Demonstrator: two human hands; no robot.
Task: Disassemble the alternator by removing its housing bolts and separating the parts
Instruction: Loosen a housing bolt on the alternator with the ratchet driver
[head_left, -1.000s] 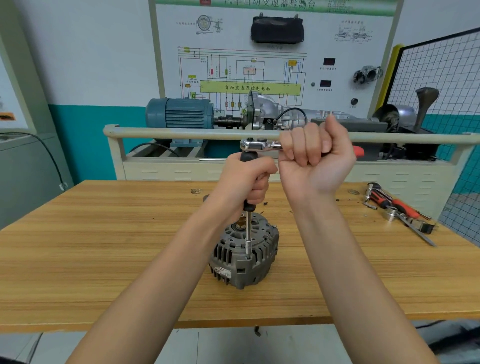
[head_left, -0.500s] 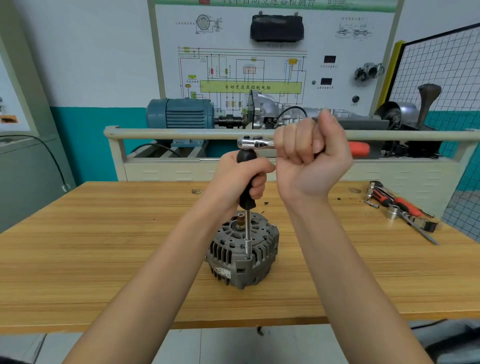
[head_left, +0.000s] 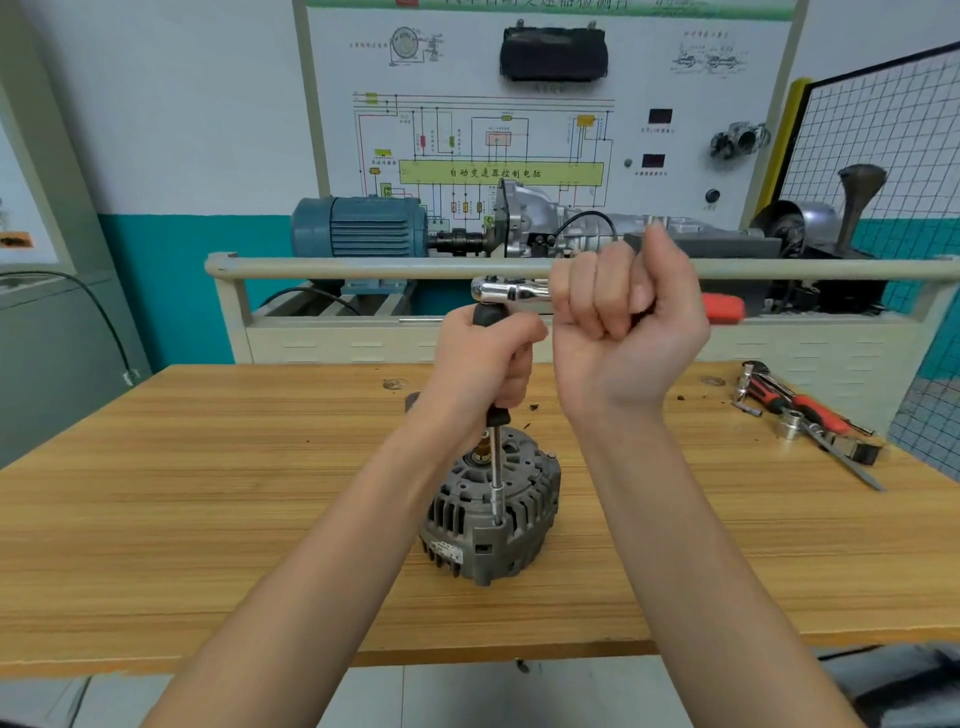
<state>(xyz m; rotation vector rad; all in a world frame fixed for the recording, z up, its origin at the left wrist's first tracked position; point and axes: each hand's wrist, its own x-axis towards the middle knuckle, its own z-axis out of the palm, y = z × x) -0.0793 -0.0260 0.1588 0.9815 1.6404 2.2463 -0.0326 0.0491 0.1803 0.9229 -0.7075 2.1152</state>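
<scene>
right hand (head_left: 626, 332) swung ratchet (head_left: 511, 289) handle rightward, left hand (head_left: 485, 364) still gripping extension (head_left: 497, 467)

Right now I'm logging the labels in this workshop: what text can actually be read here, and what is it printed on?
"自动变速器控制电脑": on the yellow-green bar of the white wiring-diagram training board.
Green header strip along the board's top: cut off, unreadable.
Small captions on the board: too blurred.
White sticker on the grey metal alternator: too small.

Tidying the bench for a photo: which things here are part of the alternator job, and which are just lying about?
In use: alternator; ratchet; extension bar; left hand; right hand.
Lying about: spare tools at the table's right.
</scene>
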